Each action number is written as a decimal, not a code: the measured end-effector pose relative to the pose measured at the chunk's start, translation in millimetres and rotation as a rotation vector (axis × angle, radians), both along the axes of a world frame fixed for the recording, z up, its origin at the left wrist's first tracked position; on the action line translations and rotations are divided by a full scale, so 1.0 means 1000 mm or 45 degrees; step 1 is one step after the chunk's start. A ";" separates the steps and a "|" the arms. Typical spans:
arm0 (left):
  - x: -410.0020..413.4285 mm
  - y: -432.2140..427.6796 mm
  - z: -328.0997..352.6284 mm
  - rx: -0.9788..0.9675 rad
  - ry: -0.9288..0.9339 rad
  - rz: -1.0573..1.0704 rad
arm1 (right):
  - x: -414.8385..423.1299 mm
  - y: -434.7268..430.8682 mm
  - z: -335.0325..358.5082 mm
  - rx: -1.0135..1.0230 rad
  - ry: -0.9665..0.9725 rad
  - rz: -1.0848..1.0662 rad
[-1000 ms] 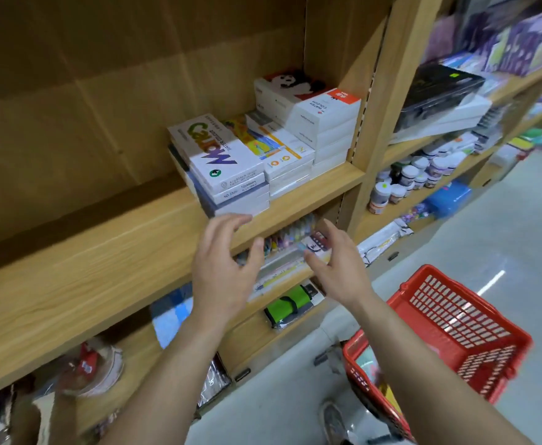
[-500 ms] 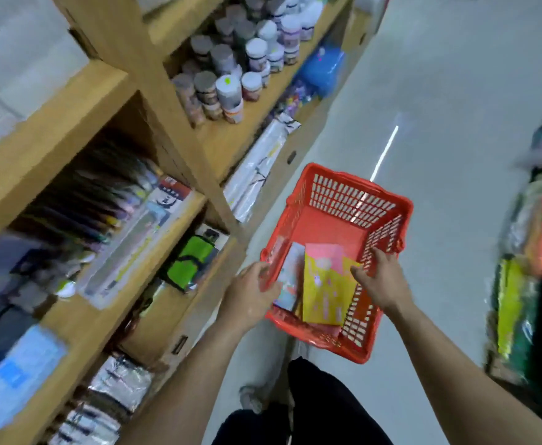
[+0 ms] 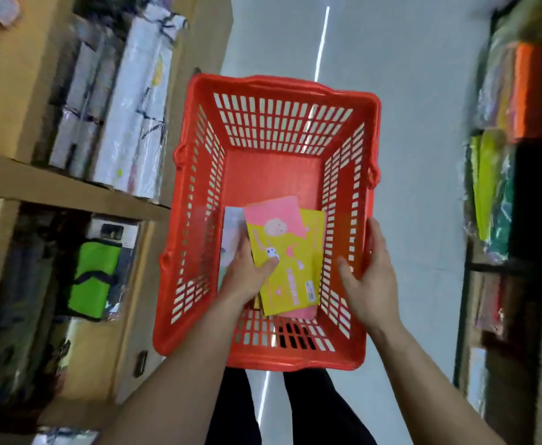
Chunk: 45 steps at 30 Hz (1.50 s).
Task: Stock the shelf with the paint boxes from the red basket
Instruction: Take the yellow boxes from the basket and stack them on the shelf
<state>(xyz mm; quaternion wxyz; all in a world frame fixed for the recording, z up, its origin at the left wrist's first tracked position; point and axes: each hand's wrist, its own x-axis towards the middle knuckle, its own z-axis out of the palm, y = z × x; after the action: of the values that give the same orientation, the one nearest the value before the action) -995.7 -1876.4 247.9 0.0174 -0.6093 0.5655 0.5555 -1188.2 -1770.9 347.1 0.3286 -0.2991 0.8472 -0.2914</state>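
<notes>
The red basket point(image 3: 295, 91) fills the middle of the frame, seen from above, on the pale floor point(image 3: 423, 91). Paint boxes lie in its lower half: a yellow and pink box point(image 3: 282, 248) on top, tilted, a pale box point(image 3: 231, 229) at its left edge, and a second yellow box point(image 3: 314, 229) showing from beneath on the right.

The left hand point(image 3: 247, 274) reaches into the basket. Its grip pinches the yellow and pink box, thumb pressed on the face and fingers behind the left edge. The right hand point(image 3: 370, 277) holds the basket's right wall, its grip closed over the rim, thumb inside and fingers outside.

The wooden shelf point(image 3: 70, 191) runs along the left of the frame, with white wrapped packs point(image 3: 128, 123) above and a green bag point(image 3: 93, 277) below. A rack point(image 3: 494, 187) of coloured sheets stands at the right edge. Black trousers point(image 3: 237, 412) show at the bottom centre.
</notes>
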 end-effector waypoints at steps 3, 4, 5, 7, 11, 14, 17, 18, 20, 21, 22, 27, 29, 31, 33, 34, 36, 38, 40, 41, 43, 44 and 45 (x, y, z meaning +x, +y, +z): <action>-0.015 0.003 -0.009 0.061 0.051 -0.085 | 0.003 -0.001 0.001 0.003 -0.002 -0.049; -0.020 0.005 -0.011 0.085 0.033 -0.142 | 0.004 -0.001 0.001 0.007 0.003 -0.053; -0.024 0.006 -0.012 0.107 -0.005 -0.187 | 0.004 0.000 0.001 0.012 0.010 -0.059; -0.030 0.008 -0.013 0.124 -0.059 -0.203 | 0.003 -0.001 0.000 0.016 0.021 -0.074; -0.035 0.017 -0.014 0.137 -0.122 -0.117 | 0.003 0.000 -0.003 -0.009 0.032 -0.079; -0.035 0.017 -0.013 0.168 -0.145 -0.014 | 0.003 0.002 -0.006 -0.014 0.041 -0.083; -0.035 0.010 -0.010 0.203 -0.084 0.097 | 0.002 0.003 -0.009 -0.014 0.044 -0.081; -0.035 0.009 -0.008 0.206 -0.044 0.109 | 0.002 0.003 -0.009 -0.016 0.047 -0.079; -0.036 0.011 -0.004 0.193 0.024 0.099 | 0.002 0.003 -0.010 -0.015 0.059 -0.077; -0.037 0.014 -0.002 0.177 0.057 0.074 | 0.001 0.003 -0.010 -0.014 0.062 -0.080; -0.038 0.016 -0.001 0.165 0.087 0.051 | 0.002 0.003 -0.010 -0.014 0.061 -0.083; -0.039 0.012 0.010 0.119 0.184 0.074 | 0.003 0.002 -0.009 -0.021 0.043 -0.087; -0.034 0.009 0.027 0.112 0.203 0.101 | 0.002 0.002 -0.007 -0.003 0.039 -0.067; -0.023 0.005 0.050 0.073 0.225 0.106 | 0.002 0.002 -0.002 0.026 0.039 -0.028; -0.010 -0.002 0.076 0.015 0.260 0.115 | 0.001 0.003 0.002 0.064 0.023 0.001; -0.003 -0.006 0.091 -0.012 0.269 0.130 | 0.001 0.003 0.005 0.097 0.010 0.016; 0.011 -0.013 0.122 -0.067 0.287 0.172 | 0.000 0.003 0.013 0.169 -0.008 0.036; 0.023 -0.018 0.156 -0.114 0.331 0.215 | 0.003 0.000 0.031 0.219 0.029 0.020; 0.033 -0.020 0.189 -0.130 0.383 0.252 | 0.011 -0.004 0.056 0.169 0.055 -0.008; 0.037 -0.019 0.205 -0.130 0.406 0.268 | 0.016 -0.008 0.071 0.117 0.036 -0.008; 0.045 -0.017 0.232 -0.129 0.457 0.314 | 0.031 -0.016 0.103 -0.001 -0.147 0.036; 0.049 -0.015 0.245 -0.121 0.501 0.348 | 0.041 -0.022 0.119 -0.055 -0.311 0.073; 0.053 -0.013 0.258 -0.108 0.552 0.378 | 0.051 -0.027 0.135 -0.117 -0.508 0.121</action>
<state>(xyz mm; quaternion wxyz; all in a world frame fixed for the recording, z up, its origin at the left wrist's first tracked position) -942.6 -1889.5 505.7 -0.2111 -0.5526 0.4833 0.6454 -1137.3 -1797.9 482.1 0.4891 -0.2899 0.7360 -0.3674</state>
